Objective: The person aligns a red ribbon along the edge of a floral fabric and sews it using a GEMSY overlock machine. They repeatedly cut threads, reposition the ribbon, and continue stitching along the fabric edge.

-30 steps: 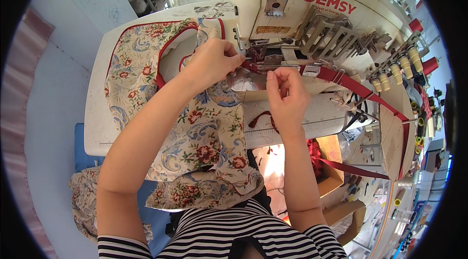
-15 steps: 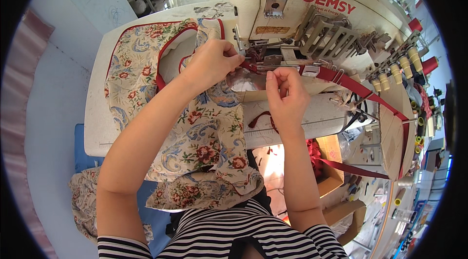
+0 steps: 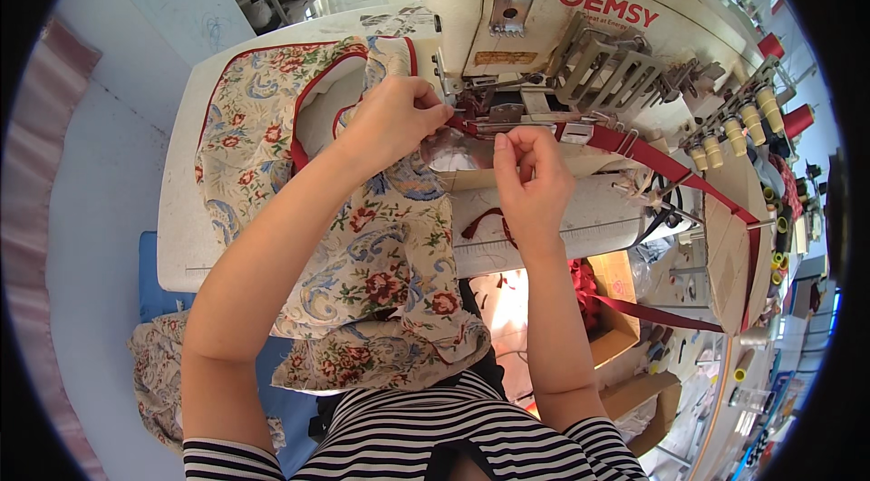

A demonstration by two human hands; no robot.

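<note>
My left hand (image 3: 394, 123) is closed in a pinch on the end of the red binding tape (image 3: 645, 155), just beside the needle area of the sewing machine (image 3: 458, 14). Out of the metal tape guide (image 3: 517, 121) the tape reaches those fingertips. My right hand (image 3: 535, 175) is closed too, thumb against forefinger, at the near edge of that guide; whatever it pinches is too small to make out. Floral fabric (image 3: 349, 236) with red-bound edges lies under my left forearm, spreading over the white table (image 3: 177, 236) and down to my lap.
Thread cones (image 3: 752, 123) stand on a rack at the right. Red tape runs over a cardboard disc (image 3: 736, 254) and down to a cardboard box (image 3: 616, 336) holding more red material. More floral fabric (image 3: 159, 381) rests at lower left. Dark red scraps (image 3: 494, 223) lie on the table.
Almost nothing differs; both hands keep their pinches at the tape guide, and the fabric and tape stay in place. The view has shifted very slightly.
</note>
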